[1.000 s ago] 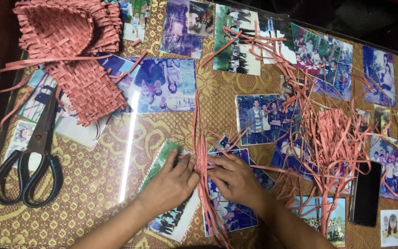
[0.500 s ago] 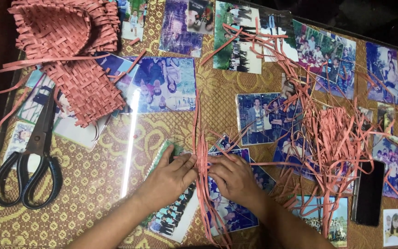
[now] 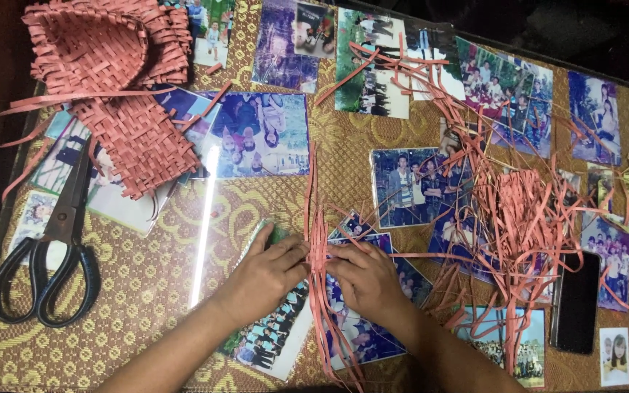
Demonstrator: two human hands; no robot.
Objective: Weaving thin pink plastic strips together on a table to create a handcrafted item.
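The left hand [image 3: 267,273] and right hand [image 3: 362,276] press flat, fingers spread, on a bundle of pink strips [image 3: 317,240] lying straight between them (apparently the start of a weave). A woven pink piece [image 3: 121,109] lies far up-left. Next, a crossing strip needs threading while these are pinned.

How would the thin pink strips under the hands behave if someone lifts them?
The thin pink strips would probably flop and bend, since loose ones nearby curl in a tangled pink pile. They look light, and they may slide on the glossy glass tabletop.
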